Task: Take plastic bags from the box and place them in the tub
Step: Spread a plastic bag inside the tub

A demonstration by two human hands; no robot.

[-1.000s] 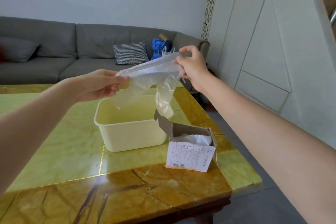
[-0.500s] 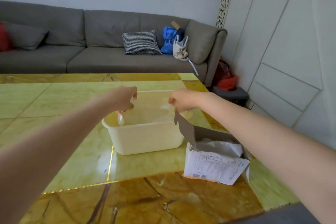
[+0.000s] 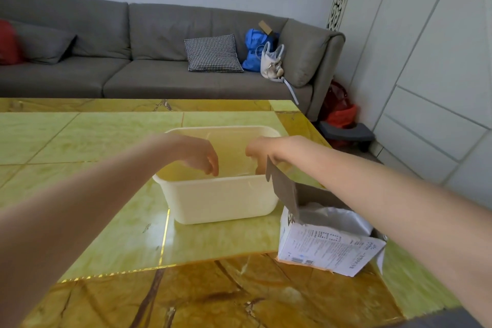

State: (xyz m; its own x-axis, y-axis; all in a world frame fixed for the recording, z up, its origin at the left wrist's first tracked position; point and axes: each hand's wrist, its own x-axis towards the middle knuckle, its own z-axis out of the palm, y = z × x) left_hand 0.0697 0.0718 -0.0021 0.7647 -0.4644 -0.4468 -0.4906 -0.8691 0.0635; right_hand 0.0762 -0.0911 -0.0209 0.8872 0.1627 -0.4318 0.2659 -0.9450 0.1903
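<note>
both hands reach into the cream rectangular plastic tub [image 3: 221, 200] at mid-frame; the left hand [image 3: 198, 154] has fingers loosely curled, while the right hand [image 3: 259, 152] cannot be read. the thin clear plastic bag [image 3: 234, 172] inside barely shows and may cling or spring out. the torn white cardboard box [image 3: 327, 250], lower right, holds crinkled film.

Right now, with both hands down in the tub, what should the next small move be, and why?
Probably lift the right hand out and reach back to the open box: both hands are low in the tub, and white plastic still shows inside the box.
</note>
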